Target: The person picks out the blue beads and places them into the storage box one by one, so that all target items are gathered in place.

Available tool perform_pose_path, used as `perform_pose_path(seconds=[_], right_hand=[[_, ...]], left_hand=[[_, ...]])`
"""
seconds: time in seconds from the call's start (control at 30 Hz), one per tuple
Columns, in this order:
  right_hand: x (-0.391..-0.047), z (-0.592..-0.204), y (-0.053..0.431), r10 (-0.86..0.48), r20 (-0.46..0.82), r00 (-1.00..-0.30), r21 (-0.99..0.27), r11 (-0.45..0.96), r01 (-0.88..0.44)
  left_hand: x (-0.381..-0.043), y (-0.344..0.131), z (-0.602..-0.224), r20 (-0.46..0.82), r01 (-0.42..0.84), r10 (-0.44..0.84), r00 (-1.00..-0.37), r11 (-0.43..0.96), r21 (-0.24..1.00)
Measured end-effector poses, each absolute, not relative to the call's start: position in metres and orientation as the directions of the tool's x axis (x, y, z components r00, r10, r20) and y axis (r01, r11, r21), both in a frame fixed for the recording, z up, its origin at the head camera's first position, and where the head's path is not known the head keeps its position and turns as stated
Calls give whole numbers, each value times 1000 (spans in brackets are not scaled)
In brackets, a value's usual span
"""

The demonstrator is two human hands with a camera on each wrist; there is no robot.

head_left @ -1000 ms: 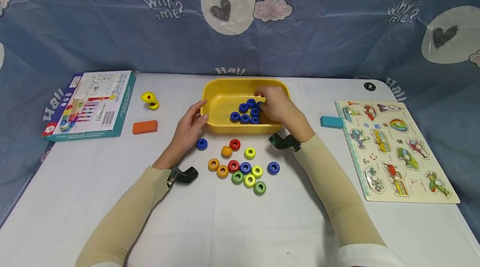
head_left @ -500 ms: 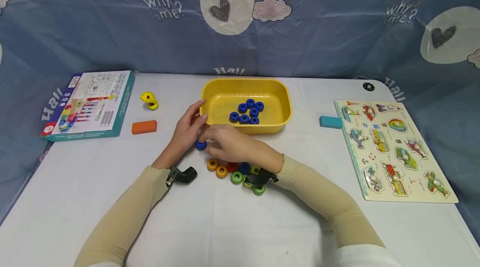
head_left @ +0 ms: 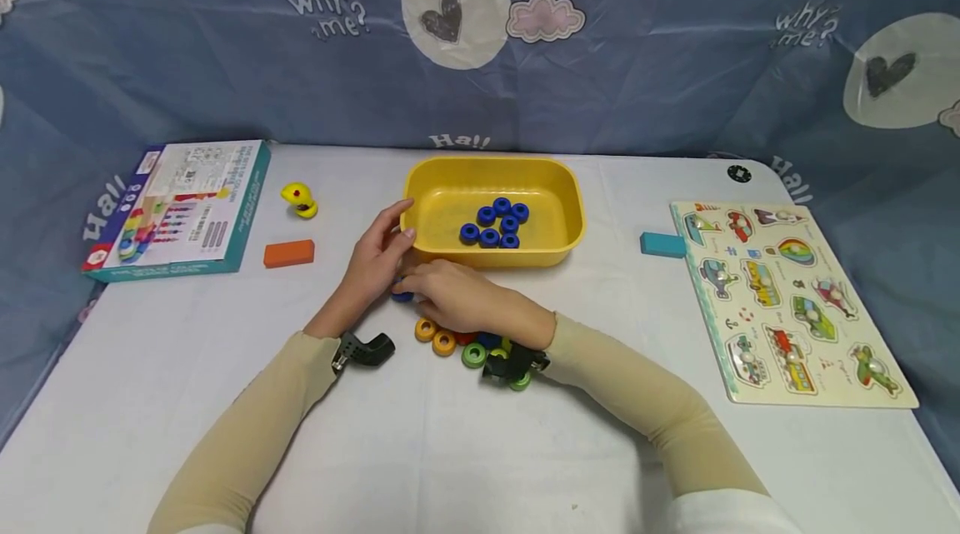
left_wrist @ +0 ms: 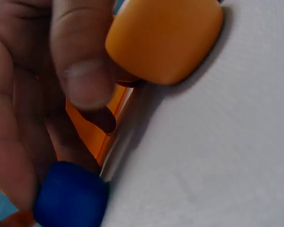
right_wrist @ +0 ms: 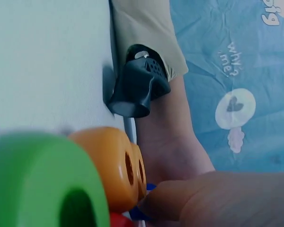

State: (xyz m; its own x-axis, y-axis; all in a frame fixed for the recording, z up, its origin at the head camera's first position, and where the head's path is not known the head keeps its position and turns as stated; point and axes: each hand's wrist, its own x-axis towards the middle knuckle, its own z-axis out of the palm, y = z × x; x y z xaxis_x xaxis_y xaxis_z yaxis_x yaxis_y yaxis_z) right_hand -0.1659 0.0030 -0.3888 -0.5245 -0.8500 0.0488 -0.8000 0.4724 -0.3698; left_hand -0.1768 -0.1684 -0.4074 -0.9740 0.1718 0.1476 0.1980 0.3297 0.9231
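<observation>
My left hand (head_left: pixel 372 263) holds the left end of the yellow plastic tray (head_left: pixel 566 255), with thumb and fingertips at its rim. Several blue beads (head_left: pixel 489 237) with holes lie inside the tray. My right hand (head_left: pixel 457 296) is in front of the tray, its fingertips pinching a blue bead (head_left: pixel 401 296) on the table beside my left hand. That blue bead (left_wrist: pixel 72 196) shows at the fingers in the left wrist view. Under and in front of my right hand lie orange beads (head_left: pixel 444 342), green beads (head_left: pixel 473 355) and others partly hidden by the hand and wrist.
At the left are a boxed toy set (head_left: pixel 187 209), a yellow duck-like toy (head_left: pixel 300 199) and an orange block (head_left: pixel 289 254). To the right lie a teal block (head_left: pixel 662 245) and a wooden picture puzzle board (head_left: pixel 795 301). A blue printed curtain (head_left: pixel 645 59) hangs behind the table.
My right hand has moved from inside the tray toward the front left and closed its fingertips on the blue bead by my left hand. The left hand stays at the tray.
</observation>
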Motion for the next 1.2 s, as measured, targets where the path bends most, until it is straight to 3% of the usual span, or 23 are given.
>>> perform_pose_path(seconds=[0.13, 0.43, 0.77, 1.2], right_hand=[[-167, -394, 3, -845, 103, -525, -358, 460, -812], [-169, -397, 5, -848, 183, -498, -295, 436, -851], [-169, -400, 7, -857, 222, -465, -227, 419, -879], [-167, -391, 9, -859, 292, -421, -322, 326, -889]], left_hand=[[-186, -173, -425, 160, 207, 160, -974, 342, 916], [-169, -164, -394, 145, 199, 178, -973, 337, 920], [-168, -164, -392, 144, 196, 176, -974, 327, 925], [-168, -164, -391, 121, 178, 182, -976, 341, 923]])
